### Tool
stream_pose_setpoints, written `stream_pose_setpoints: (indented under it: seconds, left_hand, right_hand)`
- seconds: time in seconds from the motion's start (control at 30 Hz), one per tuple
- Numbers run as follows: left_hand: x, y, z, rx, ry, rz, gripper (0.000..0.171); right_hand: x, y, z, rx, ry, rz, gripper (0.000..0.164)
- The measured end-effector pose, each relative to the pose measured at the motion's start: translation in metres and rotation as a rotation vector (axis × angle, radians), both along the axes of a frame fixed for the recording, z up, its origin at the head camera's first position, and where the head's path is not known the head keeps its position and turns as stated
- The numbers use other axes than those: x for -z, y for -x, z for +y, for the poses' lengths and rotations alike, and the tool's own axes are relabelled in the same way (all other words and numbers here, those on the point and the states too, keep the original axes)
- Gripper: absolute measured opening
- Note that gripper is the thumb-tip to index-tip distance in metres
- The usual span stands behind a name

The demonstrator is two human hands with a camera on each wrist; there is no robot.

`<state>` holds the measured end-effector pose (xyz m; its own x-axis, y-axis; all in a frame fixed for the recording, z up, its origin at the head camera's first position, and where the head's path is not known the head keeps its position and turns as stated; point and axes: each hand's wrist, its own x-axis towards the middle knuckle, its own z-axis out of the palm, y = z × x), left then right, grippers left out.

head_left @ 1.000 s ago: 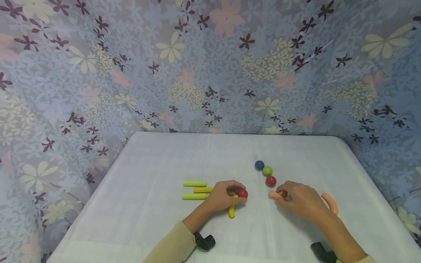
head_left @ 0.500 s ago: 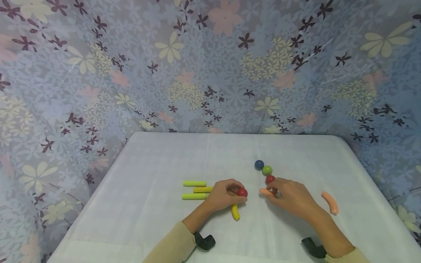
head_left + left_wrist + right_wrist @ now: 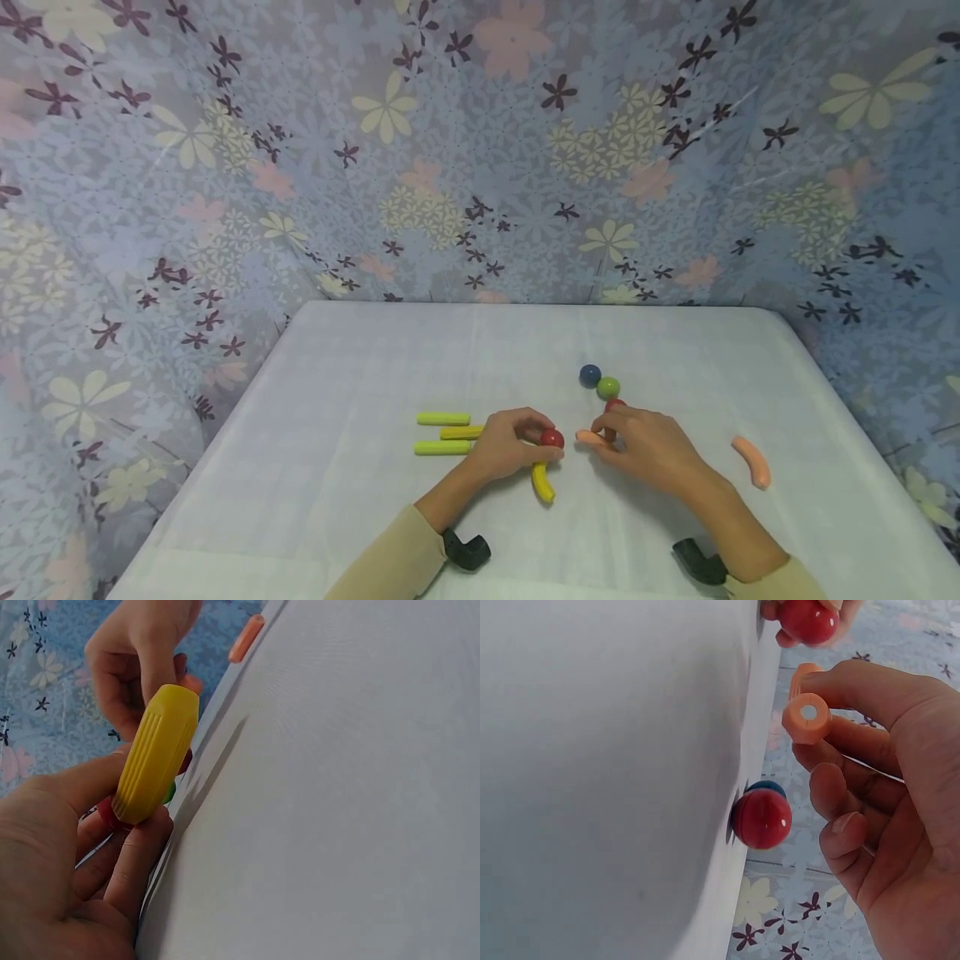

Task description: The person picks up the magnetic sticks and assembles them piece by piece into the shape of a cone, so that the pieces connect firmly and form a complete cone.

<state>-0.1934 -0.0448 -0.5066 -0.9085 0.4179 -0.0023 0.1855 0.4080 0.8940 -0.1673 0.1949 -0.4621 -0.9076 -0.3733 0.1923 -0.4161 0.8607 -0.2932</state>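
My left hand (image 3: 507, 448) holds a red ball (image 3: 552, 439) between fingers and thumb. From that ball a yellow curved stick (image 3: 543, 483) hangs down; in the left wrist view the stick's ridged side (image 3: 157, 754) fills the near part, hiding much of the ball. To the right, my right hand (image 3: 656, 448) pinches an orange curved stick (image 3: 590, 437). Its end, with a pale round disc (image 3: 808, 712), faces the right wrist camera. A gap remains between the orange stick and the held red ball. A second red ball (image 3: 763, 819) lies on the table beyond the right fingers.
A green ball (image 3: 608, 388) and a blue ball (image 3: 590, 376) line up behind the second red ball. Left of my left hand lie several straight yellow-green sticks (image 3: 442, 419). Another orange curved stick (image 3: 752, 462) rests at the right on the white-covered table (image 3: 337, 367).
My right hand has moved left with the orange stick, closer to the red ball in my left hand. The yellow curved stick has swung its lower end rightward. My left hand has stayed put.
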Motion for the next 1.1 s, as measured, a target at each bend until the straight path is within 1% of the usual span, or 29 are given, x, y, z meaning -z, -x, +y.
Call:
stream_pose_setpoints:
  seconds: [0.13, 0.33, 0.5, 0.63, 0.83, 0.97, 1.1]
  left_hand:
    - [0.0, -0.001, 0.0, -0.003, -0.003, 0.0, 0.033]
    - [0.0, 0.0, 0.0, 0.005, -0.002, 0.009, 0.033]
    - [0.0, 0.001, 0.0, 0.043, -0.005, 0.038, 0.039]
    - [-0.001, 0.0, 0.0, 0.069, 0.005, 0.054, 0.046]
    - [-0.002, 0.001, 0.001, 0.113, -0.033, 0.076, 0.055]
    - [-0.003, 0.001, 0.001, 0.12, -0.004, 0.103, 0.048]
    - [-0.002, 0.001, 0.001, 0.111, 0.041, 0.128, 0.04]
  right_hand:
    - [0.001, 0.001, -0.006, -0.004, -0.005, 0.0, 0.031]
    - [-0.001, 0.0, -0.014, -0.034, -0.014, -0.016, 0.024]
    - [0.0, 0.0, -0.017, -0.017, -0.049, -0.021, 0.024]
    - [0.0, 0.0, -0.017, -0.021, -0.049, -0.011, 0.024]
    - [0.002, 0.0, -0.016, -0.026, -0.036, 0.022, 0.022]
    - [0.003, 0.0, -0.018, -0.023, -0.005, 0.046, 0.02]
    - [0.004, 0.001, -0.019, -0.012, -0.007, 0.05, 0.019]
